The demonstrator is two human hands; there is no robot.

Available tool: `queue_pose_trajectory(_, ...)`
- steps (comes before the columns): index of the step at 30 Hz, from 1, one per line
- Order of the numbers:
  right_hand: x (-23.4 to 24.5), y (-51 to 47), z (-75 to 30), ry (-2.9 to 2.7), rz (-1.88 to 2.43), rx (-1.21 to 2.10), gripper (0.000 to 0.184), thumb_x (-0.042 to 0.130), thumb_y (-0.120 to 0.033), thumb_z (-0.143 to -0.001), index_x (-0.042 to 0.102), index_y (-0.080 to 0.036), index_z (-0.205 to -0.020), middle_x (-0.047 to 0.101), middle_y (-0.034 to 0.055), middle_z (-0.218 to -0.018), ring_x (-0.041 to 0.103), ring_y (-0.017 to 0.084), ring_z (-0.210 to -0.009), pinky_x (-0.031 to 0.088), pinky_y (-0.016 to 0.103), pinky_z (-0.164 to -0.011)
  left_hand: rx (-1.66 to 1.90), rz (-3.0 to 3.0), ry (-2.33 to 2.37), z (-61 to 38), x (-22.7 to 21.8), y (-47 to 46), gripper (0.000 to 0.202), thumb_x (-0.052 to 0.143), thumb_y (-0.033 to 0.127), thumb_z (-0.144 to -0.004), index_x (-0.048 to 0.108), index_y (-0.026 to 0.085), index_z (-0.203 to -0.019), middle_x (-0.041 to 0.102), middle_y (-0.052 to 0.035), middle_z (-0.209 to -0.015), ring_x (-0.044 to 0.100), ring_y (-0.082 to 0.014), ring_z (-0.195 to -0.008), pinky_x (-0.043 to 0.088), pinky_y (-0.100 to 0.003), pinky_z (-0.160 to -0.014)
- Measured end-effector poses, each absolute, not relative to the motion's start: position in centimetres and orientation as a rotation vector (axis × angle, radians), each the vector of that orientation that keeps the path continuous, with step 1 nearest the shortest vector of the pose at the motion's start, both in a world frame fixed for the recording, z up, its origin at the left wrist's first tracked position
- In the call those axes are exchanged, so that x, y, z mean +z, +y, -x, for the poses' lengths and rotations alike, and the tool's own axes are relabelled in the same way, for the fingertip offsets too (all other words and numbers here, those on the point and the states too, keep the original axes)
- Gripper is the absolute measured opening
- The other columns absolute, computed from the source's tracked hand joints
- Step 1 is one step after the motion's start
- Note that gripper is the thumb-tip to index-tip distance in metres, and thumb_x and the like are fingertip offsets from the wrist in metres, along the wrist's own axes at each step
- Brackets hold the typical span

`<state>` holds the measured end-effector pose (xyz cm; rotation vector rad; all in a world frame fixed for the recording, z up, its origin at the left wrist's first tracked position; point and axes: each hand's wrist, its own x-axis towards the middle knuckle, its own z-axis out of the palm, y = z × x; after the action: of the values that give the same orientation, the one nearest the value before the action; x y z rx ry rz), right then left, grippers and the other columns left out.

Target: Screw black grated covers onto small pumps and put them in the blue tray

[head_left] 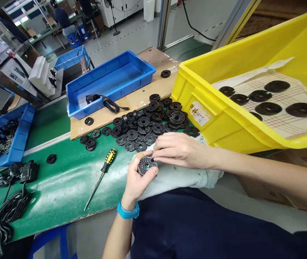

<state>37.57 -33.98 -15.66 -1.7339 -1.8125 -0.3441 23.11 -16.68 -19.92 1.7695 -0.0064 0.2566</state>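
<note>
My left hand grips a round black slotted disc by its edge, thumb in front and fingers behind. The disc has curved ridges and a hole in its middle. Against its upper right edge, my right hand has its fingers pinched together; whatever is between them is too small or hidden to name. Below both hands lies a pale cloth at the table's edge. Just beyond them is a heap of similar black discs. A screwdriver with a yellow and black handle rests to the left.
A yellow bin on the right holds several dark discs on checked cloth. Behind the heap, a blue tray sits on cardboard, with a coiled black cable over its rim. More cables lie left on the green table.
</note>
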Motion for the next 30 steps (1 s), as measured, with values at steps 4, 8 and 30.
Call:
queue_pose_trajectory(4, -18.3, -34.5, -34.2, -1.364, 1.753, -0.641, 0.019, 0.064, -0.016, -0.101, 0.075, -0.026, -0.112, 0.075, 0.0070, -0.104, 0.068, 0.024, -0.104, 0.054, 0.043, -0.090, 0.330, -1.652, 0.057, -23.5, -21.0, -17.9, 0.034, 0.073, 0.044, -0.093, 0.068, 0.023, -0.119, 0.071, -0.0050, -0.108, 0.066, -0.0220, -0.101, 0.053, -0.035, -0.094)
queue_pose_trajectory(8, -21.7, -34.0, -29.8, -0.835, 1.667, -0.425, 0.016, 0.069, -0.018, -0.097, 0.074, -0.026, -0.110, 0.069, 0.0032, -0.088, 0.067, 0.019, -0.081, 0.056, 0.033, -0.073, 0.343, -1.679, 0.157, -22.8, -21.3, -18.8, 0.032, 0.071, 0.041, -0.095, 0.067, 0.023, -0.122, 0.069, -0.0058, -0.112, 0.066, -0.0216, -0.102, 0.053, -0.033, -0.093)
queue_pose_trajectory(30, -24.2, -30.2, -29.6, -0.361, 0.991, 0.503, 0.027, 0.072, -0.048, -0.095, 0.074, -0.024, -0.109, 0.074, 0.0088, -0.106, 0.071, 0.026, -0.106, 0.060, 0.040, -0.094, 0.375, -1.199, 0.358, -23.0, -23.0, -19.8, 0.045, 0.064, 0.039, -0.099, 0.067, 0.026, -0.142, 0.073, -0.0086, -0.137, 0.069, -0.0283, -0.127, 0.054, -0.040, -0.112)
